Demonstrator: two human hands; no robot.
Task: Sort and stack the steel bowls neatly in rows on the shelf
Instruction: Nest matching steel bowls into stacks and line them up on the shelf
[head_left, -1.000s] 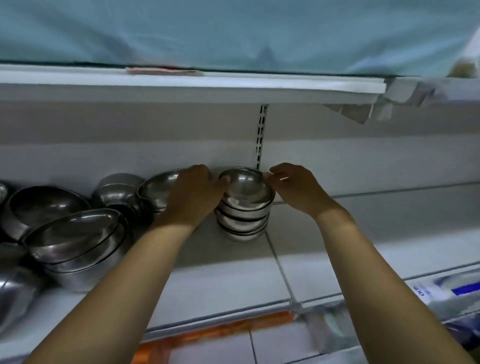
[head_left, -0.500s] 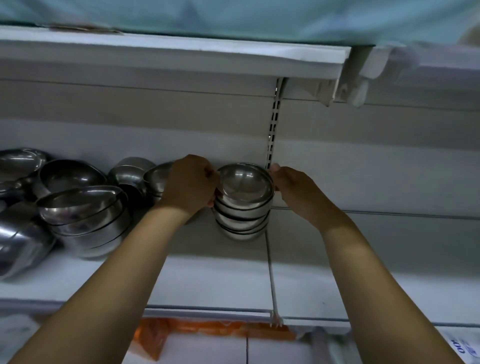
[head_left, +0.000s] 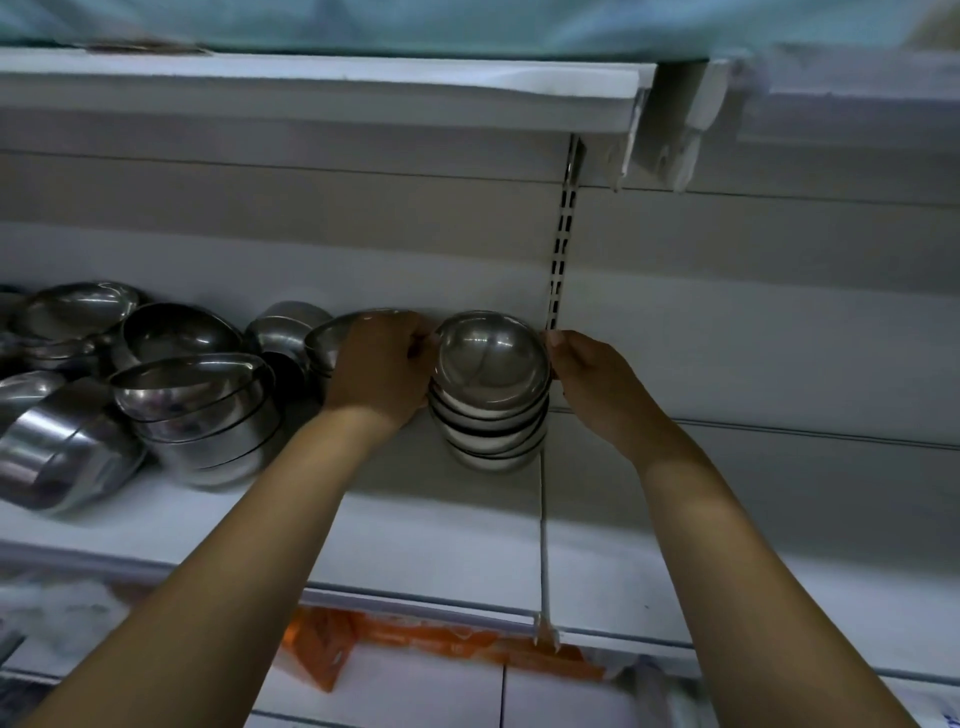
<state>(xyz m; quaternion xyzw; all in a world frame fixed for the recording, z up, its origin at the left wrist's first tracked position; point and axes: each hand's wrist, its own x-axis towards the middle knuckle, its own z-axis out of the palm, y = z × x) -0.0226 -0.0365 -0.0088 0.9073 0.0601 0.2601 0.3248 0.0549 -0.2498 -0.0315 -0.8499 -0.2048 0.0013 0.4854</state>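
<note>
A stack of small steel bowls (head_left: 491, 395) stands at the back of the white shelf (head_left: 426, 540), near the slotted upright. My left hand (head_left: 379, 369) grips the stack's left side and my right hand (head_left: 592, 379) holds its right side at the top bowl's rim. Behind my left hand lies another steel bowl (head_left: 332, 332), partly hidden. A larger nested pile of bowls (head_left: 202, 415) sits left of my left arm, tilted.
More loose steel bowls (head_left: 78, 312) crowd the shelf's far left, some on their sides. The slotted metal upright (head_left: 563, 234) runs up the back wall. An upper shelf (head_left: 322, 88) hangs overhead. An orange price strip (head_left: 426, 644) lines the shelf front.
The view has shifted to the left and tilted up slightly. Both hands stay on the small bowl stack, which sits a little closer to the back wall and upright.
</note>
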